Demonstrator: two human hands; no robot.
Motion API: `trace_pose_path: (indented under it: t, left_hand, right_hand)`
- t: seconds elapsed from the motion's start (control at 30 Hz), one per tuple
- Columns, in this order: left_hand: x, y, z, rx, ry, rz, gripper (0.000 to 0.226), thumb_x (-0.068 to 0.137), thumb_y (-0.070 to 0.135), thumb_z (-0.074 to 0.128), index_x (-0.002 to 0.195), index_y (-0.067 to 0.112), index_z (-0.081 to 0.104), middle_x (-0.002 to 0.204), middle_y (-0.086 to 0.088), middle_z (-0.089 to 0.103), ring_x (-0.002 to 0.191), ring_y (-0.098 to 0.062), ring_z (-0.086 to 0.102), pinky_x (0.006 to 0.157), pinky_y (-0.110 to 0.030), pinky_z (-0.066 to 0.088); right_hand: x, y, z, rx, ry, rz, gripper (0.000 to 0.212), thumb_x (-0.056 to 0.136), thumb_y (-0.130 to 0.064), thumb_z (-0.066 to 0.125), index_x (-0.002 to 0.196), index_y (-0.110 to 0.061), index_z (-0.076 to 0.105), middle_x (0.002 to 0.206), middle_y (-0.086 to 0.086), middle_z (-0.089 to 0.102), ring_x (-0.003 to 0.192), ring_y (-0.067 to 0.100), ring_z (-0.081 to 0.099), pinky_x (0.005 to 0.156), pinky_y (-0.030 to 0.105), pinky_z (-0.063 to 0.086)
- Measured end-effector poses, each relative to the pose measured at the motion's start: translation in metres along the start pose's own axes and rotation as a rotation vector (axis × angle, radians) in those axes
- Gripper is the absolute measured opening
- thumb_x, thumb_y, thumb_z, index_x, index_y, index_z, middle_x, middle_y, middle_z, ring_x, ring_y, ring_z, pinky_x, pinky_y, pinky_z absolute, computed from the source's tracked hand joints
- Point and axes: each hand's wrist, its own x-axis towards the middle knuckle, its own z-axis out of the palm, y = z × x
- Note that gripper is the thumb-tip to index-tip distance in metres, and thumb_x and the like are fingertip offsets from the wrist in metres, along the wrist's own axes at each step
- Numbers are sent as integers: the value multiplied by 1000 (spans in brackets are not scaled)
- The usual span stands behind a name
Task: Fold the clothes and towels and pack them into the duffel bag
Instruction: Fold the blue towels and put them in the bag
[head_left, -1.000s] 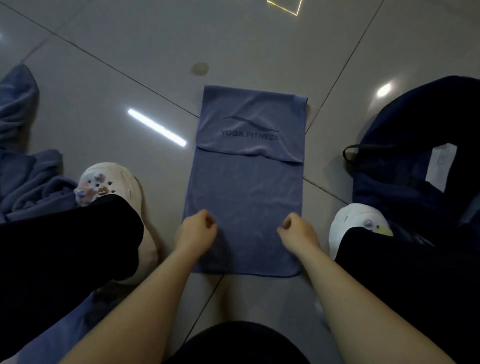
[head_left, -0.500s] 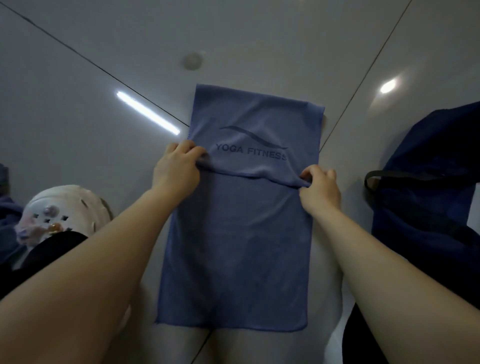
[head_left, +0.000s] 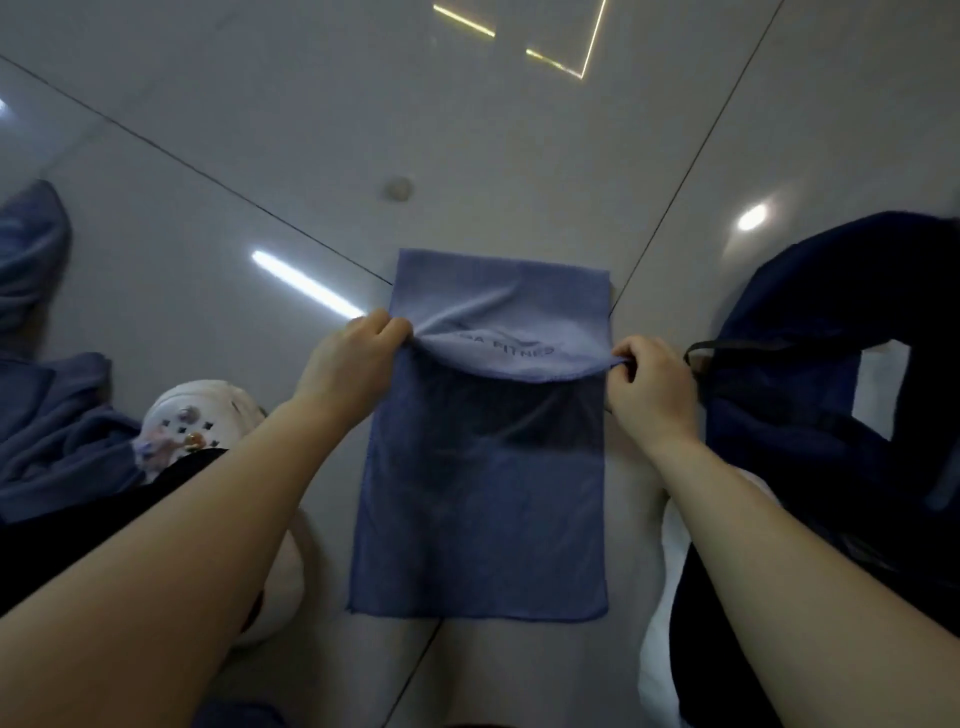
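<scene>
A blue-grey towel (head_left: 483, 509) printed with "YOGA FITNESS" lies flat on the tiled floor between my legs. Its far end is folded toward me as a flap. My left hand (head_left: 353, 364) pinches the flap's left corner and my right hand (head_left: 649, 384) pinches its right corner. The flap's edge is lifted off the layer beneath and sags in the middle, casting a shadow. A dark navy duffel bag (head_left: 810, 374) with a black strap stands at the right, close to my right hand.
A heap of blue cloth (head_left: 57, 415) lies at the far left on the floor. My white clog (head_left: 197, 421) and dark trouser legs flank the towel. Glossy grey floor tiles (head_left: 467, 130) stretch beyond the towel.
Both hands went from the towel's near end up to the folded flap, took its two corners, and have lifted its edge and pulled it toward me.
</scene>
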Motion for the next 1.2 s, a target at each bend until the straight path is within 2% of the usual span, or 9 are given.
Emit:
trace_pose_path:
  t: [0.2,0.3,0.4,0.5,0.57,0.73,0.87,1.0,1.2]
  left_hand:
    - [-72,23,-4,8,-151,84,33,49,-12,78,69,4,57,63,-17,55,44,-36,56,35,-30,39]
    - [-107,37,19,-13,-284,-9,22,71,-5,68,91,2,66,86,-20,60,72,-41,65,55,-42,53]
    - [-131,41,43,19,-496,-136,22,91,5,49,108,6,62,110,-15,57,99,-36,61,77,-38,45]
    - [-147,42,59,-116,-435,-99,13,70,0,55,75,7,64,82,-13,62,66,-36,65,52,-35,49]
    - [-155,36,72,-136,-390,-64,9,58,6,58,65,11,60,74,-7,60,59,-29,62,46,-27,47]
    - [-146,34,81,-182,-189,-100,22,73,16,42,71,10,63,83,-4,59,79,-17,44,55,-27,45]
    - [-105,25,87,-190,-92,-148,27,76,18,40,76,7,64,87,-10,62,82,-21,42,54,-29,45]
    - [-48,9,93,-185,-62,-165,27,78,17,40,75,6,64,87,-12,61,79,-25,44,54,-34,43]
    - [26,-11,89,-179,-31,-274,23,83,4,45,91,2,67,98,-21,64,87,-42,59,65,-42,42]
  right_hand:
    - [-83,-1,-5,11,-54,37,12,83,1,50,84,-10,53,95,12,53,82,32,51,65,34,34]
    - [-120,12,11,0,-207,116,17,84,2,48,85,-12,58,101,13,58,86,32,54,68,33,36]
    - [-143,26,28,24,-316,208,23,87,0,46,81,-21,54,105,8,57,83,24,51,70,31,40]
    - [-150,37,42,21,-381,306,26,88,-2,47,79,-26,51,106,3,54,82,22,50,71,30,42]
    - [-149,43,52,20,-418,350,23,89,-3,49,80,-24,52,107,4,54,85,23,52,73,31,44]
    - [-135,46,67,-43,-398,383,17,86,-6,53,77,-20,48,106,11,53,88,29,52,71,29,37]
    - [-101,40,74,-2,-317,364,23,85,-7,53,70,-22,43,104,11,51,86,29,52,74,37,44]
    - [-43,34,78,16,-226,313,7,86,-3,53,83,-9,56,107,18,52,90,33,51,69,28,30]
    - [39,32,71,-119,-295,197,14,89,-10,54,98,-8,64,114,16,56,101,31,53,70,21,28]
